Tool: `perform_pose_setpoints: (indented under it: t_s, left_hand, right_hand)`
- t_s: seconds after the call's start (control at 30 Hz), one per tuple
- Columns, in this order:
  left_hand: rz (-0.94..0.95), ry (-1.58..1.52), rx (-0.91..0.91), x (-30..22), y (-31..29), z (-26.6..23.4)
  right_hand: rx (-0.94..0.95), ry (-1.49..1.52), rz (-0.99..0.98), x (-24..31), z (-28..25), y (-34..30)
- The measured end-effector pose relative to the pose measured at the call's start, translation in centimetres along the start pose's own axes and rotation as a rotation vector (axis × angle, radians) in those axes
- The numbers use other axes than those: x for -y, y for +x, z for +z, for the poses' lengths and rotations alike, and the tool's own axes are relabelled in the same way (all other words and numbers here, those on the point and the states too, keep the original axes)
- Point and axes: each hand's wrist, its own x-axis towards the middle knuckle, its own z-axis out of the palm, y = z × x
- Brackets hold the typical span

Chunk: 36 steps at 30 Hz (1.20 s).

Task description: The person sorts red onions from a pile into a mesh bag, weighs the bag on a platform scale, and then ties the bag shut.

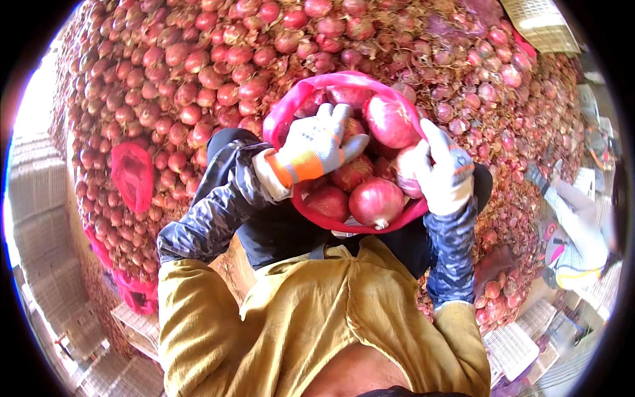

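Observation:
A pink mesh bag (311, 85) sits at my lap, its mouth wide and several large red onions (377, 202) inside. My left hand (321, 142), in a grey-white glove with an orange cuff, reaches over the bag's left side. Its fingers and thumb are spread and lie against the onions, one onion (354, 128) showing between them. On the right, my gloved right hand (444, 165) grips the bag's rim, with the thumb toward the inside next to a large onion (393, 121). The lower part of the bag is hidden.
A large heap of red onions (178, 86) with loose dry skins surrounds me. Another pink mesh bag (132, 177) lies on the heap at left. Plastic crates (512, 351) stand at lower right, and a pale crate (539, 23) at upper right. Another person (575, 231) sits at far right.

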Motion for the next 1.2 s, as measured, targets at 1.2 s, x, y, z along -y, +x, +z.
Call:
perform_pose_setpoints:
  t_s: [1.2]
  left_hand:
    - [-0.749, -1.293, -0.647, 34.6, -5.3, 4.1]
  right_hand:
    - [0.104, -0.224, 0.264, -0.2, 2.0, 4.6]
